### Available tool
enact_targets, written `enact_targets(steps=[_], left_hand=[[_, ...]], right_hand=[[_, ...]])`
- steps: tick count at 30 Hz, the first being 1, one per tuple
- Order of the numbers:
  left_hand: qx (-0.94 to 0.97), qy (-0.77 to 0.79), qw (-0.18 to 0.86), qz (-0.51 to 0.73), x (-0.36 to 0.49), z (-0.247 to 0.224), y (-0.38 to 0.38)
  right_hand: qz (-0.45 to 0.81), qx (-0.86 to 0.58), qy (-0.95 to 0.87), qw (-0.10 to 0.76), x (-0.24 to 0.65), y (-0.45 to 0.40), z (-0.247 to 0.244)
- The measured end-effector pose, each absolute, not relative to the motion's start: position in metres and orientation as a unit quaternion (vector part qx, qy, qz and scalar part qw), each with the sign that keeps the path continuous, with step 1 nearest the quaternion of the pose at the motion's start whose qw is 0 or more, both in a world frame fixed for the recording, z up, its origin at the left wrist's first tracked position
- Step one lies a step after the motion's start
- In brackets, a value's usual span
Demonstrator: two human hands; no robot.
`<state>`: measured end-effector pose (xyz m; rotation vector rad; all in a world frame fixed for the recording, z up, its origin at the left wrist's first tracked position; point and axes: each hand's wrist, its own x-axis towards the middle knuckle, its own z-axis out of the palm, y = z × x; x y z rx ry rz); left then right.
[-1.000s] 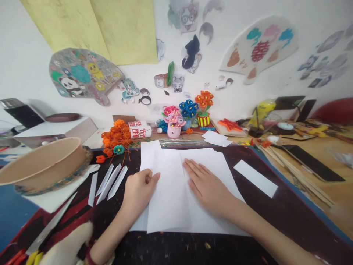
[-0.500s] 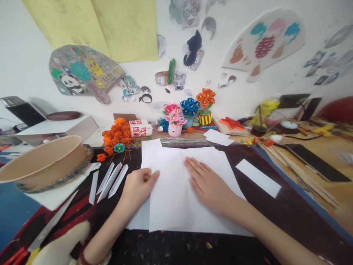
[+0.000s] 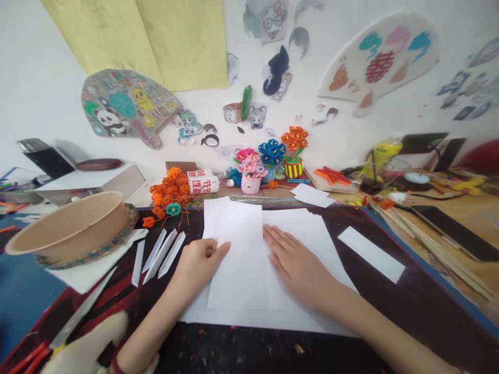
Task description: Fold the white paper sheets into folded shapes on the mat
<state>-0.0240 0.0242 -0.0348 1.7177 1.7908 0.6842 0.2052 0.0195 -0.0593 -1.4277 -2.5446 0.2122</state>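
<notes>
White paper sheets (image 3: 312, 239) lie stacked on the dark mat, with a narrower white sheet (image 3: 241, 249) over their left part. My left hand (image 3: 200, 259) is closed at that narrower sheet's left edge, its thumb on top and its fingers curled. My right hand (image 3: 294, 259) rests flat on the paper with its fingers stretched out, the fingertips beside the narrower sheet's right edge. Several folded white strips (image 3: 159, 252) lie left of my left hand. A white paper rectangle (image 3: 372, 254) lies on the mat to the right.
Scissors (image 3: 80, 314) with red handles lie at the lower left, below a round beige container (image 3: 70, 218). Orange craft flowers (image 3: 171, 189), a bottle (image 3: 205, 184) and small flower pots (image 3: 250, 183) stand at the back. A phone (image 3: 454, 231) and thin sticks (image 3: 432, 246) lie on the right.
The narrower sheet's lower edge has moved up, and its top right corner now shows a clear edge by my right fingertips. The whole view has shifted slightly.
</notes>
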Motion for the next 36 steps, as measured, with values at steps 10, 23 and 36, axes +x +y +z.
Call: enact_targets(steps=[10, 23, 36], left_hand=[[0.641, 0.668, 0.29, 0.241, -0.029, -0.036, 0.024], [0.615, 0.655, 0.403, 0.175, -0.031, -0.018, 0.01], [0.574, 0.639, 0.489, 0.153, -0.039, -0.019, 0.009]], right_hand=[[0.045, -0.481, -0.866, 0.128, 0.205, 0.019, -0.065], [0.049, -0.487, -0.856, 0.166, 0.204, 0.017, -0.065], [0.013, -0.489, -0.861, 0.137, 0.193, 0.003, -0.072]])
